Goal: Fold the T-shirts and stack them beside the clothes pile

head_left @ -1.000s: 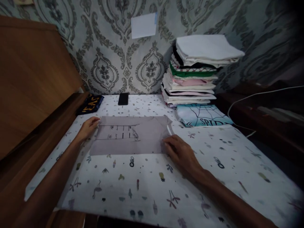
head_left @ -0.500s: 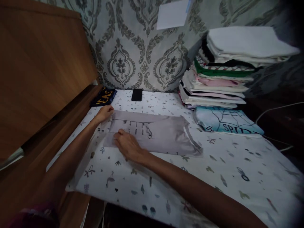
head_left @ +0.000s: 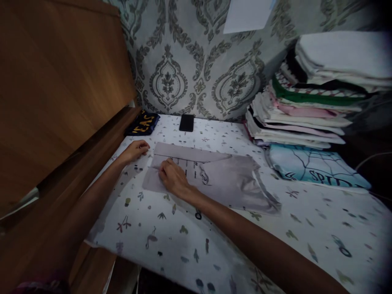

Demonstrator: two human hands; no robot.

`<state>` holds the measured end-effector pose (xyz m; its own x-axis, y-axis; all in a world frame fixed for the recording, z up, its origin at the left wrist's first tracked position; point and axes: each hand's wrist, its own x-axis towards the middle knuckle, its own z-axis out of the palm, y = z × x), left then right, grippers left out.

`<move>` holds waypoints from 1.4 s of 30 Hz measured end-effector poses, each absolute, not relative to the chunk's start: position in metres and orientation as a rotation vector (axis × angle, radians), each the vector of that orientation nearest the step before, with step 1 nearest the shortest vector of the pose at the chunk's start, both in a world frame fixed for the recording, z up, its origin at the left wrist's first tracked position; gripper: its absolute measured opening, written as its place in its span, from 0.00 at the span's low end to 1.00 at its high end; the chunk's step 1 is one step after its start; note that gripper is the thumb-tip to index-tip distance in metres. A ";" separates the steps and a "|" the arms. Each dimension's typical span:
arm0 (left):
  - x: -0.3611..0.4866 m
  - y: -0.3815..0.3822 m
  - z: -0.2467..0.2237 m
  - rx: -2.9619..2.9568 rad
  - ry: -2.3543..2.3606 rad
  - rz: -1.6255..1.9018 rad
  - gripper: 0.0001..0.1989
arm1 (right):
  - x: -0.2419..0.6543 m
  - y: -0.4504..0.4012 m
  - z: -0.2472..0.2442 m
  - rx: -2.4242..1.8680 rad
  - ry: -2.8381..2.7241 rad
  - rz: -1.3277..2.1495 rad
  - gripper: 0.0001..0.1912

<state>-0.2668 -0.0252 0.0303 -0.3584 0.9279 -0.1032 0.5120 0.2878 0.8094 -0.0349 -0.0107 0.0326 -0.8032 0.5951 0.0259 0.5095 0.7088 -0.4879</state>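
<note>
A grey shirt (head_left: 220,175) with dark print lies folded into a long strip on the patterned white sheet (head_left: 171,241). My right hand (head_left: 174,177) rests on the shirt's left part, its fingers curled and pressed to the cloth; whether they pinch any fabric is hidden. Just off the shirt's upper left corner is my left hand (head_left: 136,150), its fingers loosely bent and a little apart, with nothing visible in them.
A tall stack of folded clothes (head_left: 309,114) stands at the right, beside a light blue shirt (head_left: 318,165). A black phone (head_left: 186,123) and a dark folded cloth (head_left: 142,123) lie near the wall. A wooden cabinet (head_left: 61,65) rises at the left.
The view has shifted, so most things appear further right. My left hand has come off the shirt's upper left corner. My right hand has moved slightly up along the cloth.
</note>
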 end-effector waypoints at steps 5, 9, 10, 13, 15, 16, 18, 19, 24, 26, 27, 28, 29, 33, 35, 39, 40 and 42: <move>-0.269 -0.009 0.027 1.414 2.094 0.870 0.08 | -0.033 -0.020 0.037 -0.929 -2.769 0.616 0.11; -0.270 0.020 0.024 1.486 2.156 0.844 0.09 | -0.031 -0.043 0.041 -0.668 -2.864 0.529 0.11; -0.270 0.028 0.023 1.491 2.180 0.825 0.09 | -0.031 -0.049 0.041 -0.589 -2.903 0.494 0.14; -0.269 0.049 0.019 1.473 2.240 0.748 0.07 | -0.033 -0.062 0.042 -0.501 -2.986 0.353 0.16; -0.268 0.057 0.018 1.457 2.255 0.700 0.06 | -0.036 -0.065 0.043 -0.487 -3.026 0.259 0.12; -0.267 0.058 0.017 1.453 2.254 0.680 0.07 | -0.037 -0.066 0.045 -0.471 -3.047 0.223 0.13; -0.265 0.059 0.018 1.450 2.242 0.653 0.08 | -0.039 -0.065 0.049 -0.459 -3.089 0.190 0.16; -0.263 0.058 0.019 1.449 2.233 0.645 0.09 | -0.039 -0.065 0.051 -0.478 -3.097 0.203 0.17; -0.254 0.051 0.031 1.414 2.181 0.680 0.09 | -0.033 -0.058 0.058 -0.808 -2.835 0.597 0.13; -0.249 0.049 0.039 1.388 2.149 0.730 0.08 | -0.027 -0.054 0.055 -0.929 -2.577 0.792 0.11; -0.245 0.048 0.043 1.377 2.130 0.756 0.07 | -0.023 -0.051 0.053 -0.970 -2.430 0.889 0.10; -0.241 0.047 0.048 1.369 2.110 0.781 0.07 | -0.019 -0.048 0.050 -0.998 -2.275 0.991 0.09; -0.236 0.047 0.054 1.366 2.091 0.803 0.07 | -0.013 -0.044 0.047 -1.007 -2.117 1.098 0.08; -0.205 0.053 0.075 1.400 1.991 0.906 0.09 | 0.017 -0.030 0.037 -0.902 -1.552 1.519 0.07; -0.182 0.061 0.083 1.425 1.904 0.964 0.11 | 0.037 -0.026 0.036 -0.890 -1.353 1.658 0.07; -0.130 0.078 0.083 1.454 1.795 0.942 0.13 | 0.078 -0.023 0.035 -0.984 -1.129 1.809 0.07; -0.118 0.083 0.080 1.459 1.786 0.917 0.14 | 0.086 -0.024 0.034 -1.007 -1.088 1.841 0.06; -0.097 0.090 0.071 1.473 1.779 0.867 0.15 | 0.098 -0.025 0.031 -1.039 -1.013 1.893 0.04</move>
